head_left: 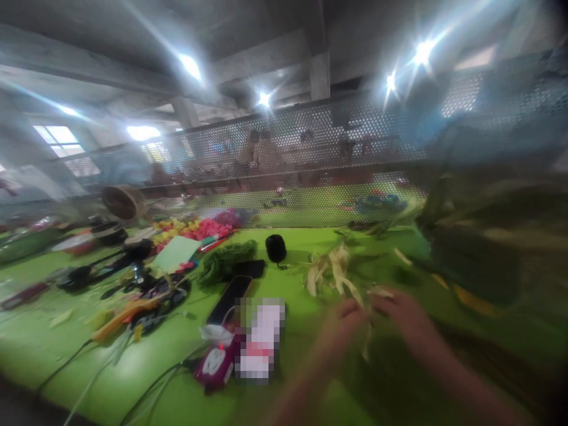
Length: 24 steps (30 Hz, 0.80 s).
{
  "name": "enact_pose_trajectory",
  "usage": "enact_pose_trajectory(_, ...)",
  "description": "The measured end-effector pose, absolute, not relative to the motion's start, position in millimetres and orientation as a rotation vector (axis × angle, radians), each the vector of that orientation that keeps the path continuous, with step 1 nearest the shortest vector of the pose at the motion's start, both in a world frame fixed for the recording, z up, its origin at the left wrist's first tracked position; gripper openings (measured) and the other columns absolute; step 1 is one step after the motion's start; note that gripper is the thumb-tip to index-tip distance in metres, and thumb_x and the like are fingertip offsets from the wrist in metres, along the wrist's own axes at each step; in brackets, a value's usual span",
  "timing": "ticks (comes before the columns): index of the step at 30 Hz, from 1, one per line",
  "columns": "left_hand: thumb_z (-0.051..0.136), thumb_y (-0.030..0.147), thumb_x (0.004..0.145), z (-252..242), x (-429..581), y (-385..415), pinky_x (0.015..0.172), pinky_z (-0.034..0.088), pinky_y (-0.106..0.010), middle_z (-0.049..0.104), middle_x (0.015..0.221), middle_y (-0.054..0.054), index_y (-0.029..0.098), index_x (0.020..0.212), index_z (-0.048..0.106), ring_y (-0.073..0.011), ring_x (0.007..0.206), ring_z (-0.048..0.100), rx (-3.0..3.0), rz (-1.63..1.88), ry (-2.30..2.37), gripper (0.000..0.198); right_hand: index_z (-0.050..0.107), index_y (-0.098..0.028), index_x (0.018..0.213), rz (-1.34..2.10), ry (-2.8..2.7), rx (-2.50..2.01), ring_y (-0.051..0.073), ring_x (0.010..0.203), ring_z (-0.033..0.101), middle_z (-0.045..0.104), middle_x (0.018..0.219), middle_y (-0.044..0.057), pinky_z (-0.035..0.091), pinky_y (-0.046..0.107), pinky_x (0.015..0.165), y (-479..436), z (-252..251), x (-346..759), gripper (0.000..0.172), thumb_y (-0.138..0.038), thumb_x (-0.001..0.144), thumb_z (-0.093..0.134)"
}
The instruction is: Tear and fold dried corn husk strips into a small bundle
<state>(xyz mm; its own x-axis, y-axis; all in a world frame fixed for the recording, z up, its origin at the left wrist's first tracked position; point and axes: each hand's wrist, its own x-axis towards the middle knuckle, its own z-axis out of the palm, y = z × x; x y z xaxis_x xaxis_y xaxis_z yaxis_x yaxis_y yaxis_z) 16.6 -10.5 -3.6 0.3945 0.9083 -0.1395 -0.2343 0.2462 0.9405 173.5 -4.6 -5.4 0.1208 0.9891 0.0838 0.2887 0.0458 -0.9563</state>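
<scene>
Pale, dry husk strips, looking like corn husk, stand in a loose bunch above the green table just beyond my hands. My left hand is closed, its fingers pinching the lower end of a strip. Close beside it on the right, my right hand is closed too, with a pale piece of husk at its fingertips. A thin tail of husk hangs down between both hands. Motion blur softens the fingers, so the exact grip does not show.
On the green table lie a black spool, green yarn, a dark phone, a purple power bank-like box and an orange-handled glue gun with cables. A perforated metal screen rises behind. A dark bulky bundle stands right.
</scene>
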Motion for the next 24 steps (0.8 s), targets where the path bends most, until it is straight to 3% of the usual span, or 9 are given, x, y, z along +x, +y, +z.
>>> enact_pose_trajectory(5,0.070,0.038,0.071,-3.3,16.9,-10.6,0.072,0.040,-0.026,0.058,0.073,-0.002,0.015,0.076,0.064,-0.0133,0.070,0.052,1.016,0.910,0.817,0.024,0.068,-0.021,0.068,0.939,-1.278,-1.468,0.024,0.073,0.064,0.071,0.070,0.003,0.047,0.033,0.068,-5.5,-0.3,172.7,0.027,-0.047,0.073,0.061)
enact_pose_trajectory(12,0.067,0.052,0.074,-20.0,10.2,4.3,0.075,0.040,-0.026,0.058,0.078,-0.002,0.016,0.083,0.064,-0.0146,0.075,0.050,1.056,1.051,0.941,0.038,0.072,-0.025,0.081,1.191,-1.468,-1.287,0.022,0.072,0.061,0.070,0.074,0.003,0.048,0.032,0.065,-8.7,-4.4,164.0,0.038,-0.058,0.078,0.055)
enact_pose_trajectory(15,0.064,0.050,0.078,-19.7,8.3,5.0,0.078,0.041,-0.027,0.061,0.086,-0.004,0.016,0.088,0.065,-0.0166,0.083,0.053,1.047,1.086,0.922,0.036,0.069,-0.022,0.078,1.289,-1.536,-1.208,0.020,0.069,0.059,0.067,0.072,0.002,0.046,0.030,0.064,-8.7,-11.4,159.0,0.033,-0.054,0.078,0.060)
enact_pose_trajectory(19,0.063,0.047,0.079,-14.6,6.6,4.2,0.078,0.043,-0.030,0.064,0.087,-0.006,0.016,0.093,0.067,-0.0186,0.082,0.055,1.070,1.050,0.860,0.034,0.064,-0.021,0.070,1.153,-1.564,-1.275,0.018,0.066,0.057,0.063,0.068,0.000,0.043,0.028,0.060,-7.6,-16.7,160.3,0.027,-0.045,0.080,0.059)
enact_pose_trajectory(24,0.065,0.044,0.075,-14.2,7.1,5.2,0.077,0.043,-0.031,0.063,0.079,-0.005,0.015,0.083,0.067,-0.0189,0.080,0.056,1.091,1.054,0.913,0.030,0.058,-0.023,0.064,0.988,-1.712,-1.285,0.017,0.065,0.054,0.062,0.066,-0.002,0.040,0.028,0.061,-7.9,-14.9,165.9,0.020,-0.031,0.081,0.052)
